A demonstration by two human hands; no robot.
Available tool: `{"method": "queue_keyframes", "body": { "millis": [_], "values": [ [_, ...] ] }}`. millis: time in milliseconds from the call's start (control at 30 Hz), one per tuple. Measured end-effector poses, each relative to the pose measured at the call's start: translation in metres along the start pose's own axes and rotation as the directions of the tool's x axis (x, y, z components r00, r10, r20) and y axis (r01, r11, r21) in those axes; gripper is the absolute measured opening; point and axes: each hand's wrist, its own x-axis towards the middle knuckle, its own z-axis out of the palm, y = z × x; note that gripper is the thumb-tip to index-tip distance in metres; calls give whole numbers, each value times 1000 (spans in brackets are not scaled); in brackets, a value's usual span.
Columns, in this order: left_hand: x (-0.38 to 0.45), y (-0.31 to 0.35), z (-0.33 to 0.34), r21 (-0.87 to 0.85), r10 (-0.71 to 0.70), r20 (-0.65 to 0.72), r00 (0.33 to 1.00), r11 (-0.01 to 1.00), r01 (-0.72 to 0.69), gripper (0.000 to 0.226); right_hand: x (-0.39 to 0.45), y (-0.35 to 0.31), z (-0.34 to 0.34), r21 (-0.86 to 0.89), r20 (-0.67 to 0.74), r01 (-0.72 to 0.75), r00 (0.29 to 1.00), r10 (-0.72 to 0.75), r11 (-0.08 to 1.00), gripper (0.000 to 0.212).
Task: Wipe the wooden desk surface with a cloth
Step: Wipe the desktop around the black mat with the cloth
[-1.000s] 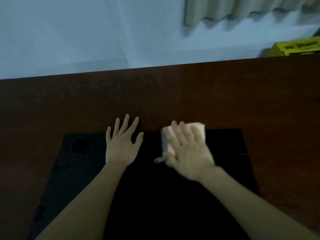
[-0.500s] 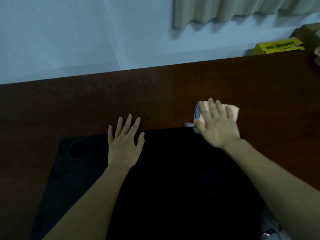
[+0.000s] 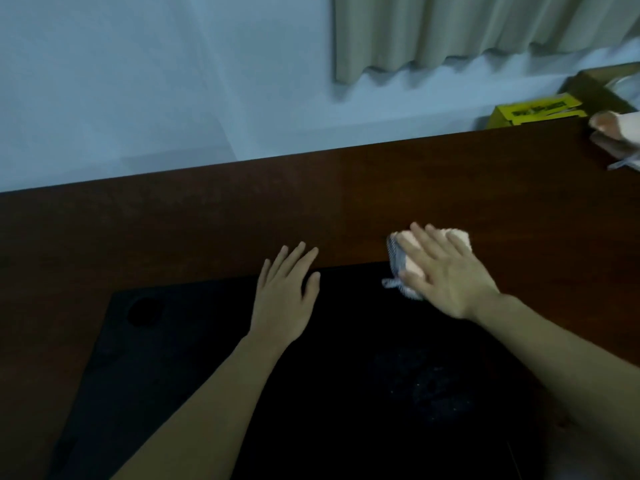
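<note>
The dark wooden desk (image 3: 173,230) fills the middle of the view. My right hand (image 3: 446,271) lies flat with straight fingers on a folded pink cloth (image 3: 401,261) with a grey striped edge, pressing it down where the wood meets the far edge of a black mat (image 3: 346,375). My left hand (image 3: 285,296) rests flat on the mat's far edge, fingers spread, holding nothing.
A yellow box (image 3: 530,110) and a brown cardboard box (image 3: 602,86) stand behind the desk's far right corner. A pale bundle of cloth (image 3: 620,133) lies at the right edge. The wall and a beige curtain (image 3: 467,29) rise behind the desk.
My right hand slid the cloth from the mat out onto the wood to the right, then back a little toward the mat's edge. My left hand stayed in place.
</note>
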Motion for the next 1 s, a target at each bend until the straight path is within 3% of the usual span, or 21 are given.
{"method": "queue_keyframes", "body": {
  "millis": [100, 167, 300, 367, 467, 667, 800, 867, 1000],
  "values": [
    [11, 32, 23, -34, -61, -16, 998, 998, 60, 51, 15, 5, -4, 32, 26, -140, 990, 139, 990, 74],
    [17, 45, 37, -22, -155, 22, 988, 988, 155, 54, 9, -11, -3, 24, 12, -152, 988, 152, 988, 71],
    [17, 48, 52, 255, -202, 40, 979, 949, 186, 61, -42, -45, 14, 42, 0, 123, 992, -123, 992, 70],
    [15, 50, 56, 287, -197, 5, 980, 939, 188, 63, -67, -40, 20, 81, -21, 278, 961, -277, 957, 70],
    [15, 53, 57, 300, -211, -2, 978, 932, 201, 62, -74, -7, 21, 69, -8, 337, 941, -338, 939, 70],
    [16, 52, 50, 259, -208, 43, 977, 947, 190, 61, 10, 52, -3, 53, -8, 54, 999, -54, 997, 76],
    [18, 51, 51, 254, -207, 33, 978, 948, 192, 60, 41, 36, -10, 71, -5, -91, 996, 92, 993, 73],
    [19, 51, 51, 259, -222, 44, 974, 944, 204, 59, 26, 9, -7, 52, 14, -23, 1000, 22, 998, 72],
    [19, 52, 53, 278, -243, 17, 970, 933, 229, 60, -44, -18, 7, 109, 21, 305, 951, -309, 946, 71]
  ]
}}
